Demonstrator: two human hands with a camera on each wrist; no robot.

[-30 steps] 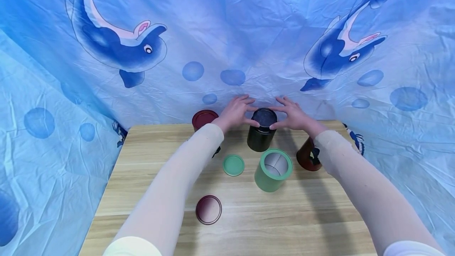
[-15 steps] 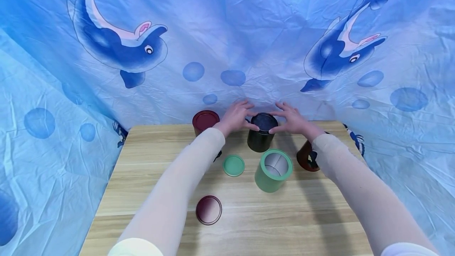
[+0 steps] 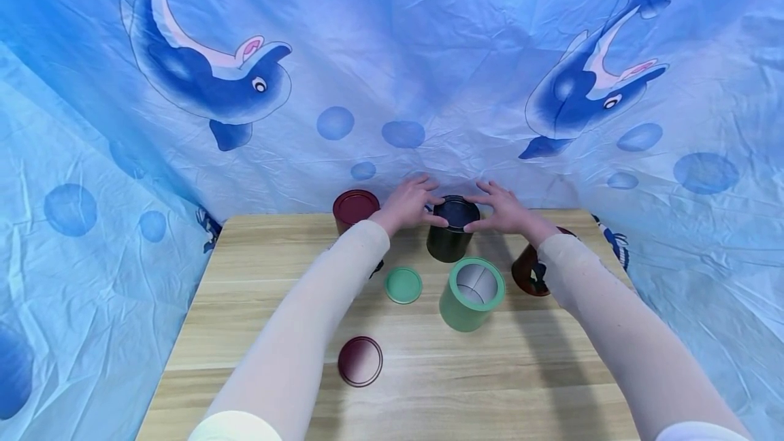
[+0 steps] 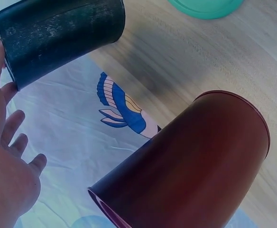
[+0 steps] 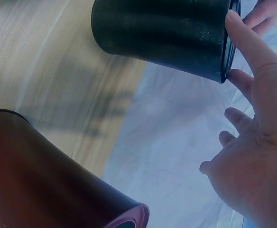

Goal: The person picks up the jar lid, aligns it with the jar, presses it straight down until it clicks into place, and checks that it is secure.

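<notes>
A black canister (image 3: 449, 245) stands at the back of the table, its black lid (image 3: 456, 212) seated at the rim. My left hand (image 3: 407, 205) holds the lid's left edge with thumb and index finger, the other fingers spread. On the opposite edge my right hand (image 3: 507, 211) does the same. In the left wrist view the canister (image 4: 65, 35) shows its scuffed side, fingertips right at the rim. The right wrist view has the canister (image 5: 160, 35) with my thumb and index finger across the lid edge. My palms stay off the canister's side.
In front stands an uncovered green canister (image 3: 463, 313), with a green lid (image 3: 403, 285) flat to its left. A maroon lid (image 3: 360, 361) lies nearer. Dark red canisters flank my arms, one left (image 3: 356, 208), one right (image 3: 527, 269), partly hidden. A dolphin-print blue curtain (image 3: 404, 73) hangs behind.
Both hands and the black lid have come down slightly onto the canister, mostly in the first half second. The other canisters and lids have stayed in place.
</notes>
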